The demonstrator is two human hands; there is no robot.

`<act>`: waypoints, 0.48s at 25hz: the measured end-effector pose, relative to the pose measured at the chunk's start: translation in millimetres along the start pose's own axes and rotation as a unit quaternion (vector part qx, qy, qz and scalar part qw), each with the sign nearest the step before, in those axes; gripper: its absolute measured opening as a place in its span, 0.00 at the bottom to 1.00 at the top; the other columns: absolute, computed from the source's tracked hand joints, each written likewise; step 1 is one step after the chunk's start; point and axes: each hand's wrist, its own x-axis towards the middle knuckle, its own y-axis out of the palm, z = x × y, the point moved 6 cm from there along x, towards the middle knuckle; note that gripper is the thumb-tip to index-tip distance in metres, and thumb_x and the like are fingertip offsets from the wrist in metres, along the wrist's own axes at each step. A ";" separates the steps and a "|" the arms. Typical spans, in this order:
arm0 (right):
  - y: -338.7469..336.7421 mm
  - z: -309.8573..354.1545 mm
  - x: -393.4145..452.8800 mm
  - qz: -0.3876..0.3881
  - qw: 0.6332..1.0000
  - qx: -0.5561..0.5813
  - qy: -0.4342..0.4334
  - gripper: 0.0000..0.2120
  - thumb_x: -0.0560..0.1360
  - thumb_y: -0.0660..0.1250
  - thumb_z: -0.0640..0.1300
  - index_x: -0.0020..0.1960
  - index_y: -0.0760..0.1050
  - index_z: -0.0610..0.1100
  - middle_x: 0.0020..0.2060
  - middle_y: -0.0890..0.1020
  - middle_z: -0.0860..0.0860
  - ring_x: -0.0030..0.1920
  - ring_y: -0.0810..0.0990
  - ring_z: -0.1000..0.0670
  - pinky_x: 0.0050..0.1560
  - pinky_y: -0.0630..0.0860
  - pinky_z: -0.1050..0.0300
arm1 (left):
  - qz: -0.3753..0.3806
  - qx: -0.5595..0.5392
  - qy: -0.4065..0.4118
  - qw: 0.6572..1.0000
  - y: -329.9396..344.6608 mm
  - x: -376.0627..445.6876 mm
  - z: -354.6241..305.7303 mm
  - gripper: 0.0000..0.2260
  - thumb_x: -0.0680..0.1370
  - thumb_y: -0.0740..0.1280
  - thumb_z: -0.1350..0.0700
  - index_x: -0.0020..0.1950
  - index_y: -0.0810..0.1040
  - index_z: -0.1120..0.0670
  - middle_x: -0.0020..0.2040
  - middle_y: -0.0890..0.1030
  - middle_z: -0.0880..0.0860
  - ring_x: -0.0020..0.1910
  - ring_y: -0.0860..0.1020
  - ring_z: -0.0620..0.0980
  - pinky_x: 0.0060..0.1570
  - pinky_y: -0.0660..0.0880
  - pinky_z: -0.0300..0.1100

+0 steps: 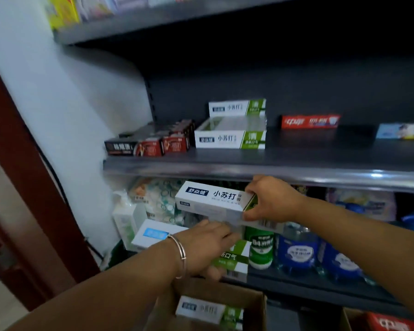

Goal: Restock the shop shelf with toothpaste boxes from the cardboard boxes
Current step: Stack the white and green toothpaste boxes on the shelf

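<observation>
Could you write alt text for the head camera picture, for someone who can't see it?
The right hand lifts a white-and-green toothpaste box toward a dark shop shelf; the left hand grips another box above an open cardboard box.

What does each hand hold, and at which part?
The right hand grips a white toothpaste box at its green end. The left hand grips a second box around its middle.
</observation>
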 end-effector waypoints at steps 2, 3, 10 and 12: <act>-32.9 -6.6 3.4 -0.013 1.000 -0.008 0.009 0.23 0.66 0.72 0.58 0.53 0.78 0.43 0.51 0.75 0.48 0.49 0.76 0.48 0.47 0.75 0.54 | -0.016 0.012 0.008 1.000 -30.6 3.9 3.9 0.35 0.72 0.69 0.51 0.75 0.57 0.56 0.69 0.65 0.56 0.65 0.65 0.56 0.62 0.62 0.45; -46.9 -11.0 5.8 -0.019 1.000 -0.010 0.014 0.23 0.65 0.72 0.59 0.53 0.78 0.43 0.51 0.75 0.48 0.49 0.76 0.48 0.48 0.76 0.54 | -0.025 0.024 0.013 0.999 -43.7 7.2 6.3 0.34 0.72 0.69 0.51 0.74 0.58 0.57 0.67 0.67 0.57 0.64 0.66 0.56 0.61 0.62 0.46; -109.3 -41.2 39.0 -0.052 0.997 0.007 0.049 0.21 0.63 0.75 0.57 0.48 0.80 0.45 0.46 0.78 0.50 0.44 0.79 0.50 0.46 0.80 0.50 | -0.060 0.066 0.023 0.996 -99.9 39.7 33.7 0.34 0.73 0.69 0.50 0.74 0.57 0.56 0.65 0.68 0.55 0.63 0.66 0.54 0.60 0.62 0.45; -118.9 -46.8 52.7 -0.057 0.997 0.002 0.049 0.21 0.63 0.76 0.57 0.47 0.80 0.44 0.45 0.79 0.50 0.43 0.79 0.50 0.45 0.81 0.51 | -0.085 0.070 0.022 0.994 -112.6 48.8 43.1 0.33 0.72 0.69 0.50 0.73 0.59 0.56 0.64 0.69 0.55 0.62 0.67 0.54 0.58 0.62 0.45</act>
